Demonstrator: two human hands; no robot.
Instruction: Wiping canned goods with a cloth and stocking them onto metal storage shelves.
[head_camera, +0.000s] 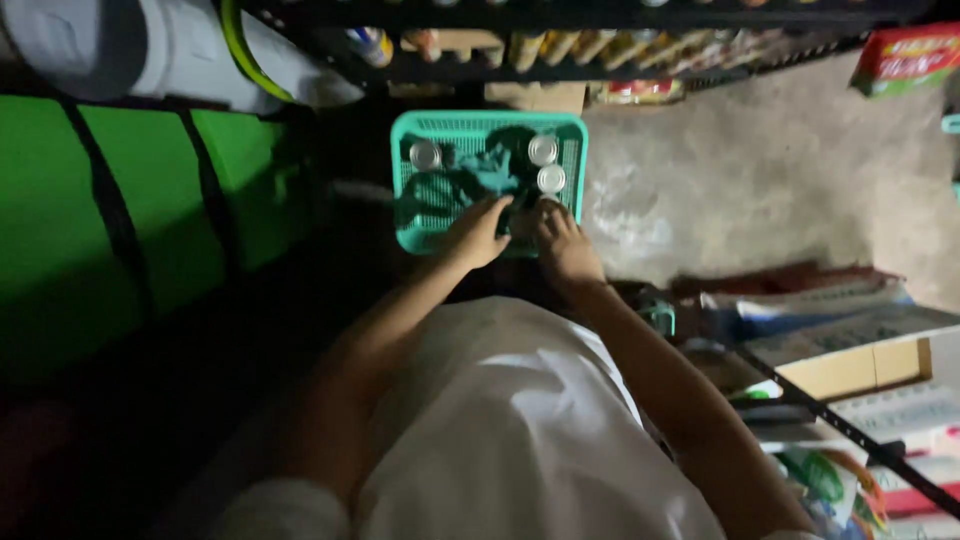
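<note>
Both hands reach into the teal plastic lattice basket (410, 135): left hand (476, 233) spread open, right hand (562, 240) grip indiscernible, near silver-lidded cans (544, 150).

A basket (404, 180) sat on the floor (760, 190), far from the person. Three cans lay in it: one can (425, 155) on the left, two cans (546, 165) on the right. The left hand (477, 232) and right hand (560, 240) were at its near edge. Shelves (600, 45) stood beyond the basket. Boxes (850, 350) lay near on the right.
</note>
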